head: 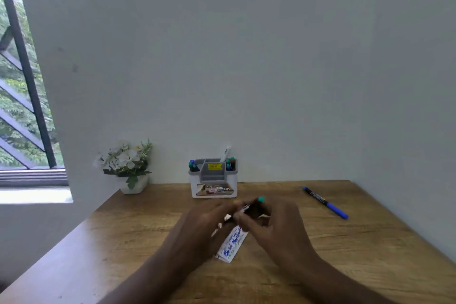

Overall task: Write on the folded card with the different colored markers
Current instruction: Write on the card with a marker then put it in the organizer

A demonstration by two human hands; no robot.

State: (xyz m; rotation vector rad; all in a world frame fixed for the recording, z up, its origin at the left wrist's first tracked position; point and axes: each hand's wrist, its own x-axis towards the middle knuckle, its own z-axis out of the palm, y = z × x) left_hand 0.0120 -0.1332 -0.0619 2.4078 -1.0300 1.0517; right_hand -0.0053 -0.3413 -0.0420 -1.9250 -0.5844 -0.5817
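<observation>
A white folded card [233, 244] with blue and green writing lies on the wooden desk [123, 242], partly hidden under my hands. My right hand [274, 227] grips a dark marker with a teal end [256, 205] above the card's far end. My left hand [204, 227] meets the same marker from the left, its fingertips on the near part; the motion is blurred. A blue marker [325, 202] lies loose on the desk to the right. The grey and white marker holder [213, 179] stands behind my hands with several markers in it.
A white pot of white flowers [128, 168] stands at the desk's back left corner. A wall runs behind the desk and along its right side. A window with dark bars [22, 81] is at the left.
</observation>
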